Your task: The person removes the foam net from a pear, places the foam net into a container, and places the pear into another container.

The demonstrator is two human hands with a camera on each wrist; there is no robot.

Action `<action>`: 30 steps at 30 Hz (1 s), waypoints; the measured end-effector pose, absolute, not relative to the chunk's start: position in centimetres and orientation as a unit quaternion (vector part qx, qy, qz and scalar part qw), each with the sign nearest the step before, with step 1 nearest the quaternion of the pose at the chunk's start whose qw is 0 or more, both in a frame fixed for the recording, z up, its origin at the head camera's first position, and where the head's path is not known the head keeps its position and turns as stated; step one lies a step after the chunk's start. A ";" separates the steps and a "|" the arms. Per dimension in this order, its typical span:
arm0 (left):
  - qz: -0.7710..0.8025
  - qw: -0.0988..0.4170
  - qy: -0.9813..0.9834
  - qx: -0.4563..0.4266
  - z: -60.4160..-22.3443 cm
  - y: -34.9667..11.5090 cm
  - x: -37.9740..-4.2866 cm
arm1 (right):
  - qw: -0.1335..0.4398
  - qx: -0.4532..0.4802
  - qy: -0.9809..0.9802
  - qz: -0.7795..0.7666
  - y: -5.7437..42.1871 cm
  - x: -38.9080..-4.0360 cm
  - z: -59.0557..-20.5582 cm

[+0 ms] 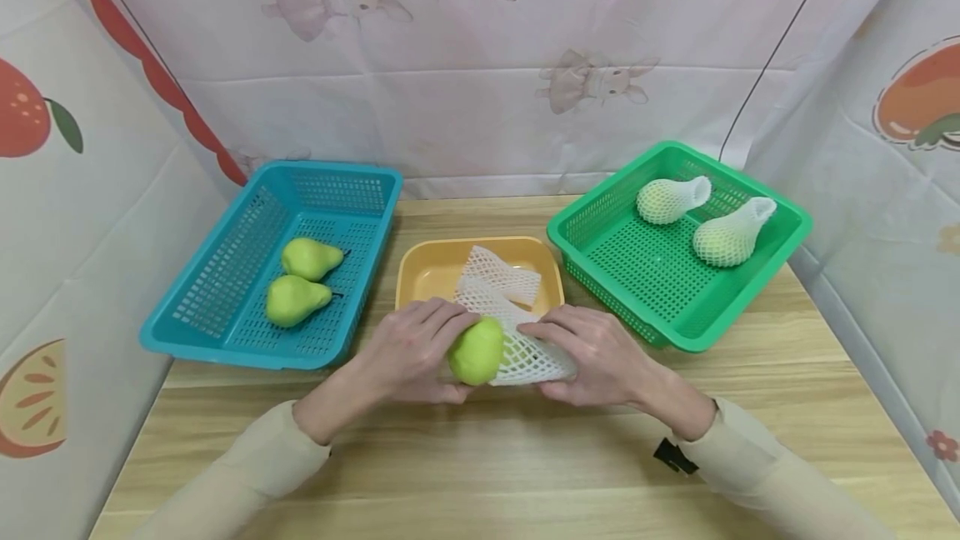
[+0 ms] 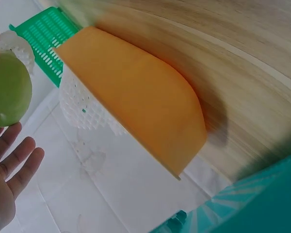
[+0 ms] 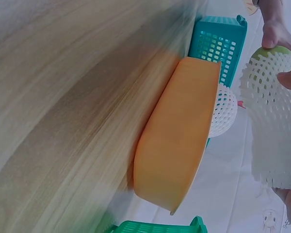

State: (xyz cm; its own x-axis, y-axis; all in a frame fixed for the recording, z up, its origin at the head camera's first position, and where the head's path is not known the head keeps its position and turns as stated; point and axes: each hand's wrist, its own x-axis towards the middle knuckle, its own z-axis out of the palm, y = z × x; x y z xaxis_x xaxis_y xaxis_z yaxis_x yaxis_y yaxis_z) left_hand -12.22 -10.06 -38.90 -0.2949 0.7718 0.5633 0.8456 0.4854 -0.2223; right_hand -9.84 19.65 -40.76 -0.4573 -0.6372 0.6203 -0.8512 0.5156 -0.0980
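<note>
In the head view, a green pear (image 1: pixel 477 352) is held over the table by my left hand (image 1: pixel 412 350), fingers on top and thumb beneath. The pear's other end is inside a white foam net sleeve (image 1: pixel 531 359). My right hand (image 1: pixel 596 354) grips that sleeve from the right side, thumb below. From the left wrist, the pear's rounded end (image 2: pixel 9 92) shows bare, with several fingers spread under it. The right wrist view has the sleeve (image 3: pixel 276 126) hanging wide past the pear, its far rim loose. Behind the hands, more foam net sleeves (image 1: pixel 495 273) lie in a yellow tray (image 1: pixel 423 261).
A blue basket (image 1: pixel 206 348) at the left contains two bare pears (image 1: pixel 297 300). At the right, a green basket (image 1: pixel 637 294) contains two pears in foam nets (image 1: pixel 726 238). A printed curtain (image 1: pixel 465 123) borders the back of the wooden table (image 1: pixel 510 473).
</note>
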 end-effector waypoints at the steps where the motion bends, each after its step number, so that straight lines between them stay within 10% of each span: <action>1: -0.059 0.313 -0.803 -0.503 -38.9 -10.2 -12.2 | 0.264 0.449 -0.830 0.202 19.7 -9.8 -40.7; 30: -0.051 0.335 -0.821 -0.460 -37.7 -16.0 -12.3 | 0.291 0.427 -0.832 0.201 20.6 -11.3 -40.1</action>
